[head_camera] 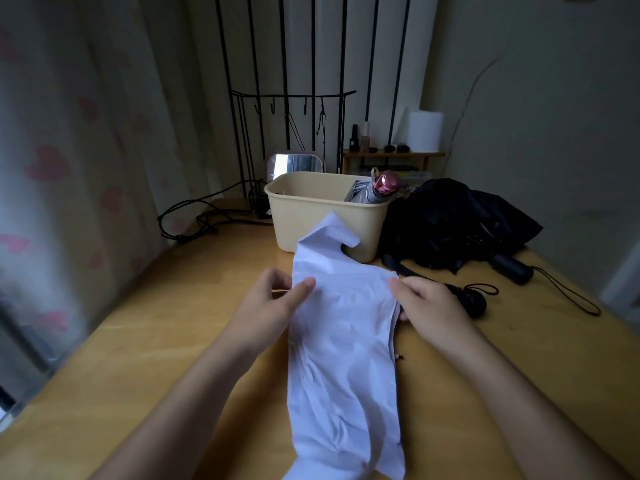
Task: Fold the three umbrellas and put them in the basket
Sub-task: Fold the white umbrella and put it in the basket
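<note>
Wooden desk [156, 341] holds our white umbrella [343, 341], lying lengthwise just before the basket [311, 216]. Our left hand [273, 299] and right hand [429, 303] each pinch a cloth edge between thumb and fingers [398, 285]; we should pull the panels taut, then roll tightly.

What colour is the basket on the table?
The basket is pale cream-yellow; the head view shows it best.

wooden table [173, 323] | on it: cream basket [311, 220], black umbrella [450, 220] (canopy loose), pale lilac umbrella [346, 341], cables [194, 220]
</note>
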